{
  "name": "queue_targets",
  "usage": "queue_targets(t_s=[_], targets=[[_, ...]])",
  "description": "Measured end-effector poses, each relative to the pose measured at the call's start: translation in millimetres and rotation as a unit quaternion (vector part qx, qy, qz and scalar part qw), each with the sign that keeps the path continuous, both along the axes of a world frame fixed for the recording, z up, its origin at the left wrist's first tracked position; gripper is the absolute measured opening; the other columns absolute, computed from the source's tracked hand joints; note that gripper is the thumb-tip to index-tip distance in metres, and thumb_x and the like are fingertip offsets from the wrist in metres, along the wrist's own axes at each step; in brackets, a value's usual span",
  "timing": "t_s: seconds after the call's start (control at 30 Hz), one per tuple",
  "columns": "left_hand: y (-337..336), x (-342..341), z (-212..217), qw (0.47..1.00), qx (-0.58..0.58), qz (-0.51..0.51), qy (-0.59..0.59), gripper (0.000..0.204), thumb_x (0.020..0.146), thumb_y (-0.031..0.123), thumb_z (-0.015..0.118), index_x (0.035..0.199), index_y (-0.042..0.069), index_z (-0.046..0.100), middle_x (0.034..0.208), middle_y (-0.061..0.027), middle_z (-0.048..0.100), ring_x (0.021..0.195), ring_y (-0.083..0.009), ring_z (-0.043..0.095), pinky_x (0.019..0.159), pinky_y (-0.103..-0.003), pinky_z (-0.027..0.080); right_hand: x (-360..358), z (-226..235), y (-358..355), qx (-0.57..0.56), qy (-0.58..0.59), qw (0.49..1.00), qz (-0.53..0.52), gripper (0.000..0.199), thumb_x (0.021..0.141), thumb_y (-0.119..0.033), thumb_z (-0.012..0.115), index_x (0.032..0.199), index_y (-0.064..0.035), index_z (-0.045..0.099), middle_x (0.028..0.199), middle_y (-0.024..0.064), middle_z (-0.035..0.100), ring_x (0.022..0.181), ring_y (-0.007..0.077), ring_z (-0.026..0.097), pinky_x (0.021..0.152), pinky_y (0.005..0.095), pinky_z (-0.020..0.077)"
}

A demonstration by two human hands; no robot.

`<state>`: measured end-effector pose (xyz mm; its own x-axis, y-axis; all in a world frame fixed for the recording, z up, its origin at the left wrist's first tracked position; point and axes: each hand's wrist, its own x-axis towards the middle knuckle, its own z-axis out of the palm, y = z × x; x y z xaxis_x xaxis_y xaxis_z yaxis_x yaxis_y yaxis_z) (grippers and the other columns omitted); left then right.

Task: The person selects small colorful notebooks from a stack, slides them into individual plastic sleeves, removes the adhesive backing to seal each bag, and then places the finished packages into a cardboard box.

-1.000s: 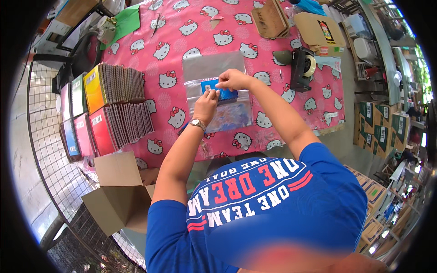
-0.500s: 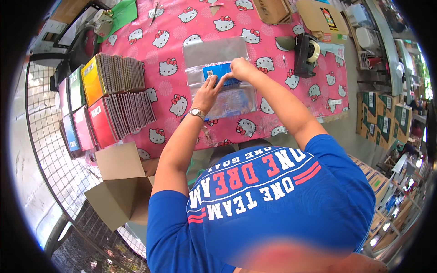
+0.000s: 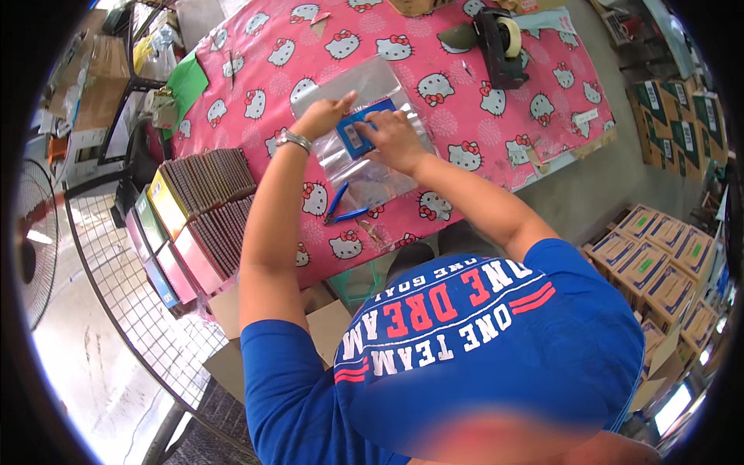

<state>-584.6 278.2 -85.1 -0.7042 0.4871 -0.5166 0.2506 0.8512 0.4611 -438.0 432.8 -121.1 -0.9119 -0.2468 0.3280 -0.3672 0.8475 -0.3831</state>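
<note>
A small blue spiral notebook (image 3: 353, 141) lies tilted on clear plastic sleeves (image 3: 380, 77) on the table. My right hand (image 3: 399, 141) is closed over the notebook's right part, with its fingers bent on the cover. Beside the notebook's upper left edge is my left hand (image 3: 324, 118), over the plastic; its fingers stretch toward the upper right and nothing shows in them. A watch (image 3: 294, 140) circles my left wrist. Blue-handled cutting pliers (image 3: 341, 206) rest near the sleeves' lower edge.
Stacked spiral notebooks (image 3: 203, 186) stand at the table's left. A black tape dispenser (image 3: 500, 50) sits at the far right of the pink patterned cloth (image 3: 465, 155). An open cardboard box (image 3: 329, 329) is below my left arm. Cartons (image 3: 659, 260) are piled at right.
My left hand has come off the notebook and moved up and left. The notebook is more tilted in view, and the pliers are now uncovered. The whole view has turned.
</note>
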Motion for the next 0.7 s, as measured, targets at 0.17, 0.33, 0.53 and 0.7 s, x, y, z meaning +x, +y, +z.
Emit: queue_targets(t_s=[0.17,0.33,0.53,0.7], targets=[[39,-22,35,0.961,0.147,0.058,-0.227,0.094,0.087,0.077,0.014,0.123,0.003,0.06,0.122,-0.0135,0.061,0.118,-0.0272,0.051,0.104,-0.036,0.034,47,-6,51,-0.263,-0.034,0.954,-0.137,0.062,0.079,-0.019,0.07,0.133,-0.0046,0.043,0.12,0.0174,0.051,0.109,0.0357,0.053,0.094,0.0445,0.0423],[61,24,12,0.837,0.409,0.181,-0.315,0.114,0.079,0.084,0.011,0.138,-0.01,0.036,0.14,-0.0174,0.045,0.133,-0.0259,0.036,0.114,-0.037,0.02,53,-28,13,-0.362,-0.071,0.911,-0.183,0.074,0.087,-0.023,0.062,0.144,0.0026,0.023,0.141,0.0261,0.036,0.13,0.0383,0.04,0.107,0.0395,0.0328],[115,140,17,0.766,0.556,0.223,-0.232,0.104,0.084,0.08,0.019,0.147,-0.003,0.018,0.151,-0.0126,0.029,0.14,-0.0234,0.025,0.116,-0.036,0.012,98,30,89,-0.447,-0.159,0.863,-0.176,0.086,0.086,-0.024,0.058,0.146,0.0077,0.005,0.152,0.0284,0.015,0.142,0.0357,0.018,0.115,0.0375,0.0177],[140,180,-20,0.729,0.566,0.283,-0.261,0.084,0.094,0.065,0.023,0.145,-0.001,0.027,0.148,-0.0098,0.035,0.136,-0.0214,0.03,0.115,-0.035,0.017,132,3,155,-0.383,-0.226,0.868,-0.222,0.071,0.084,-0.013,0.055,0.145,0.003,0.023,0.146,0.0282,0.032,0.137,0.036,0.032,0.111,0.037,0.0286]])
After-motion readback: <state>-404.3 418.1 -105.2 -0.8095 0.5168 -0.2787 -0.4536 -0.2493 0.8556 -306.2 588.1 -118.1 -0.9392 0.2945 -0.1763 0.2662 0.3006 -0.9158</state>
